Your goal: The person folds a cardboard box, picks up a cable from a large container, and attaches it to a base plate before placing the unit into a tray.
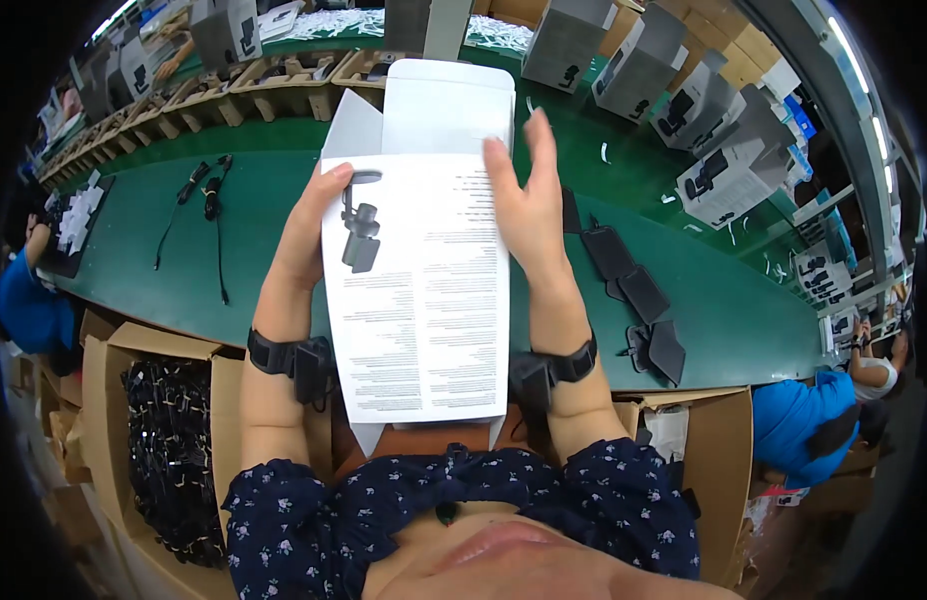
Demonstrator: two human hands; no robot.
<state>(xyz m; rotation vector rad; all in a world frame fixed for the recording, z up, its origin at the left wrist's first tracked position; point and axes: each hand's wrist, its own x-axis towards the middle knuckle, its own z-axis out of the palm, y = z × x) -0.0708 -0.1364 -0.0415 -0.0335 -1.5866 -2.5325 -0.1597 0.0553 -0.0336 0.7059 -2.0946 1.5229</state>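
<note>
A white printed carton (419, 300) is upright in front of me, its top flap (449, 105) raised and its side flaps spread. Small text and a picture of a dark device cover the panel facing me. My left hand (309, 225) grips the carton's left edge, thumb on the front and fingers behind it, mostly hidden. At the upper right edge is my right hand (534, 205), its thumb by the carton's corner and a finger stretched upward, apart from the thumb and slightly blurred. Whether that hand touches the carton I cannot tell. Lower flaps poke out beneath the carton.
Black cables (214, 200) lie on the green table (264, 280) at left, flat black parts (639, 290) at right. Printed cartons (729, 180) stand far right; moulded trays (274, 85) line the back left. A cardboard box (104, 420) of cables is lower left. Co-workers sit on both sides.
</note>
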